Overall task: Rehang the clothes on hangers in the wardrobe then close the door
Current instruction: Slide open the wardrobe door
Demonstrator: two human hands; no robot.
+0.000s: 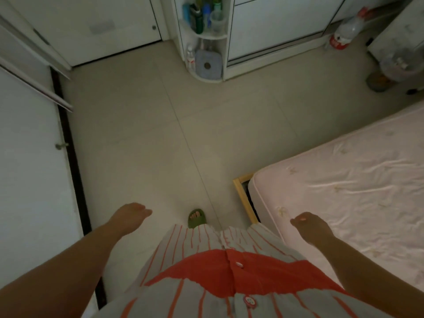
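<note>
Head view, hands: left hand at 7 o'clock, fingers loosely together and holding nothing; right hand at 5 o'clock, fingers lightly curled, also empty.
Head view, clothes: no loose garment and no hanger in sight, so where the clothes to rehang are cannot be told from here. The only fabric showing is the orange-and-white striped buttoned garment the person wears.
Head view, wardrobe: white panelled door with a small metal knob runs along 9 o'clock; a dark gap down its right edge suggests it may be the wardrobe door, though that is a guess. More white cabinet fronts sit at 12 to 1 o'clock.
Head view, surroundings: pale pink wrinkled mattress at 3 o'clock, pale tiled floor through the middle, white curved corner shelf with bottles at 12 o'clock, one foot in a green slipper at 6 o'clock.
Step in hand: likely walking to fetch, or finishing up.
Doing it well: lift the gaze, find the garments first, and keep both hands free to take hanger and cloth together.
Door advice: push on the flat panel beside the knob, fingers clear of that dark gap.
</note>
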